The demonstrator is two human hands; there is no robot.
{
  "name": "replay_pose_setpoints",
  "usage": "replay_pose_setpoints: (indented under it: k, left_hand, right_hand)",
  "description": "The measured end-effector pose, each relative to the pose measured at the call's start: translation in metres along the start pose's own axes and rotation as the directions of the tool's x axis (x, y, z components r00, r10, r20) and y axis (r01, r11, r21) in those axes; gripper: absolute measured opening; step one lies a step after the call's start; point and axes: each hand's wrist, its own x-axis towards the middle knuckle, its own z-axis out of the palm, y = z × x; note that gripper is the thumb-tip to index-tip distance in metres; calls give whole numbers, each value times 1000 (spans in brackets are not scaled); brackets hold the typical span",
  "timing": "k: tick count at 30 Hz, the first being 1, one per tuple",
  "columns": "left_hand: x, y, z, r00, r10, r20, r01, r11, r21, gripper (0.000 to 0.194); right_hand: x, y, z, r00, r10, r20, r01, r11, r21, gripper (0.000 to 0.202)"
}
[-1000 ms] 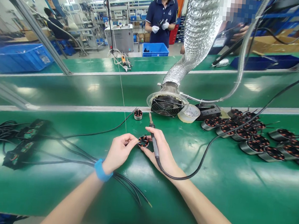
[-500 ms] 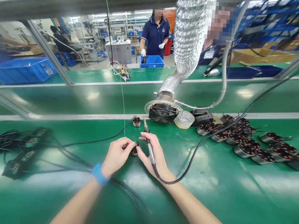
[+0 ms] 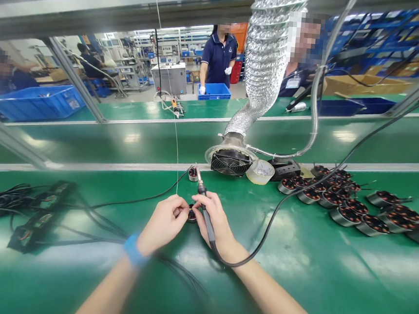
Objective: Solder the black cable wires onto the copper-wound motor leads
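Observation:
A small round motor part (image 3: 191,216) with dark windings sits on the green bench, partly hidden between my hands. My left hand (image 3: 165,221), with a blue wristband, is closed in a pinch at its left side; what the fingertips hold is too small to make out. A thin wire (image 3: 177,144) hangs from above and runs down to behind that hand. My right hand (image 3: 215,221) is closed around a soldering iron (image 3: 207,218), whose tip points up and away. Its thumb and index fingertips meet at the motor part. Another motor part (image 3: 193,174) stands behind the iron's tip.
A black fan (image 3: 231,164) under a silver duct (image 3: 268,50) stands ahead, with a tape roll (image 3: 260,172) beside it. Several motors (image 3: 346,214) cover the right. Black cables (image 3: 4,197) lie left. The iron's cord (image 3: 272,221) loops right. Co-workers (image 3: 218,57) stand beyond the bench.
The right hand's fingers have drawn in toward the motor part, and the iron's tip has swung left. The left fingertips stay at the part. The view has shifted slightly.

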Motion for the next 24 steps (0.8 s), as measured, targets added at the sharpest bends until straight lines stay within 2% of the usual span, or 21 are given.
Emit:
replay_pose_setpoints:
  k: [3,5,8,12,16,21,24]
  left_hand:
    - [3,0,-3,969,-199,146,225,957,-184,18]
    - [5,-1,-3,944,-264,199,314,904,-289,22]
    - [7,-4,1,940,-283,193,337,862,-379,26]
    - [8,-7,4,938,-310,152,346,844,-411,24]
    - [10,-10,4,926,-349,143,377,840,-391,19]
    - [12,-12,5,905,-391,165,424,821,-381,22]
    - [11,-10,7,910,-388,145,413,820,-396,21]
  right_hand:
    - [0,0,-1,1000,-8,1,8,1000,-8,39]
    - [-1,1,-1,1000,-13,-1,13,1000,-12,39]
    - [-4,3,0,1000,-16,15,17,999,-32,38]
    - [-6,2,1,1000,-24,13,25,999,-42,38]
    - [-5,-2,-8,995,13,-101,-14,1000,-12,36]
    - [-7,-13,-28,954,160,-255,-166,986,-2,16]
    - [-10,-20,-34,954,152,-258,-154,988,12,15]
